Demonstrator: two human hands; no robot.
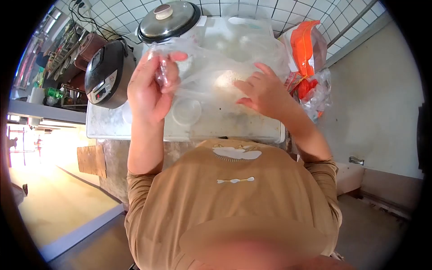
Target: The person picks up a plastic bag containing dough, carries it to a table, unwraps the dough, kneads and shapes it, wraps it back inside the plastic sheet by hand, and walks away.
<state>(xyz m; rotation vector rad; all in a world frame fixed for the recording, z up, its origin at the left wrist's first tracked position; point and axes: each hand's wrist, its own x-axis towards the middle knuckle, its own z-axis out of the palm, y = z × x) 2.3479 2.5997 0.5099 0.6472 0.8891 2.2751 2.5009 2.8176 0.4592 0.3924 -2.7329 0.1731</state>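
My left hand (153,83) is raised over the white table (202,130), its fingers closed on the gathered end of a clear plastic bag (202,58). The thin film stretches from there to the right across the tabletop. A pale, grainy mass (228,80) shows through or beside the film; I cannot tell exactly what it is. Right beside it is my right hand (263,92), fingers apart and bent, thumb separate. Whether its fingertips touch the film is unclear. Between my hands, nearer to me, lies a round translucent dish or lid (186,112).
A lidded pot (168,22) stands at the back left, with a dark rice cooker (108,74) beside it. An orange and white bag (302,49) and crumpled clear plastic (319,94) lie at the right edge. Tiled wall (294,11) closes off the back.
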